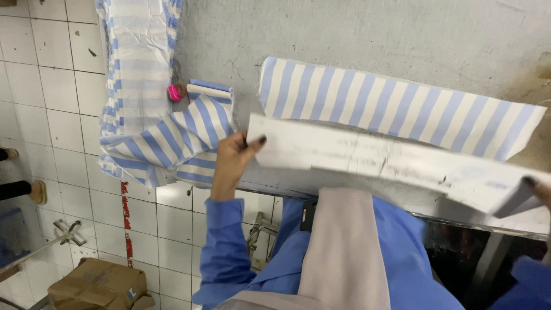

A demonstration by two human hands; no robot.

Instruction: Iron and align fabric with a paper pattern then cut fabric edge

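Observation:
My left hand [232, 158] grips the left end of a long white cardboard strip [367, 161], thumb on top. My right hand [539, 192] holds the strip's right end at the frame's edge; only fingertips show. Behind the strip, a blue-and-white striped fabric piece [396, 106] lies flat on the grey table [356, 34], partly covered by the strip. My sleeves are blue.
A pile of striped fabric pieces [166, 138] hangs over the table's left edge, with a pink object [174, 92] beside it. White tiled floor [57, 103] lies to the left, a cardboard box [97, 284] at the bottom left, someone's foot [34, 192] at the far left.

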